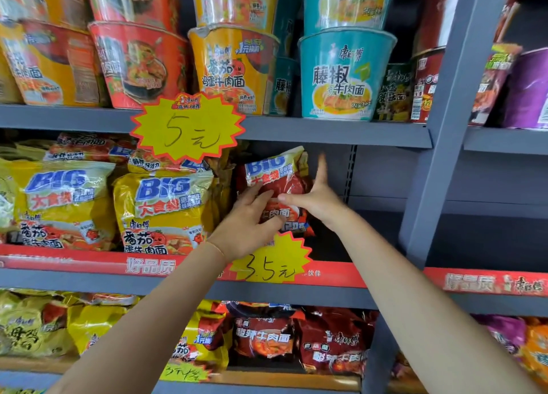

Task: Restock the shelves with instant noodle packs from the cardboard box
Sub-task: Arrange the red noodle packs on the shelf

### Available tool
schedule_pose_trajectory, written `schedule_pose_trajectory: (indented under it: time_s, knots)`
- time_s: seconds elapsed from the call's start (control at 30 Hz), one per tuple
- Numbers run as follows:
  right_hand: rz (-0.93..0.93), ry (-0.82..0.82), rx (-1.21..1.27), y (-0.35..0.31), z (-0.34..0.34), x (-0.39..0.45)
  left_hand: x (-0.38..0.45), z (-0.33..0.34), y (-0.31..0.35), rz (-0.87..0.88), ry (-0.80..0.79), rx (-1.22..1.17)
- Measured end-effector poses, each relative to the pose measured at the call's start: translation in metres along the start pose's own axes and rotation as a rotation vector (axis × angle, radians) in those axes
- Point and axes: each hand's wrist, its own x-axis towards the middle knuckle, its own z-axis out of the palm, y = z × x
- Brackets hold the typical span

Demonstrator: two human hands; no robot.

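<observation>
You have your hands on a red noodle pack with a yellow top and blue "BIG" lettering. Beside it sit yellow packs with the same blue lettering and tomato pictures. The starburst price tags are yellow, edged red. Above, a teal cup, an orange-yellow cup, and what looks like a purple one, blurred. The shelf frame is grey.

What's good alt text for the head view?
Two bare hands set a red noodle pack upright on the middle shelf, beside yellow noodle packs: left hand on its front, right hand at its right edge. Cup noodles above.
</observation>
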Motion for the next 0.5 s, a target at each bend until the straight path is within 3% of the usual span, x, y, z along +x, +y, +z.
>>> schedule_pose_trajectory:
  time_s: [0.1, 0.2, 0.27, 0.5]
  knots:
    - [0.130, -0.091, 0.096, 0.007, 0.001, 0.007, 0.001, 0.001, -0.006, 0.009, -0.022, -0.049]
    - [0.214, -0.178, -0.012, 0.011, 0.002, 0.011, 0.007, 0.003, -0.011, -0.031, -0.044, -0.092]
    - [0.239, -0.160, -0.067, 0.010, 0.000, 0.015, 0.014, 0.001, -0.011, -0.066, -0.085, -0.130]
    - [0.239, -0.033, 0.164, 0.018, 0.004, 0.043, 0.050, 0.002, -0.009, -0.096, -0.153, -0.050]
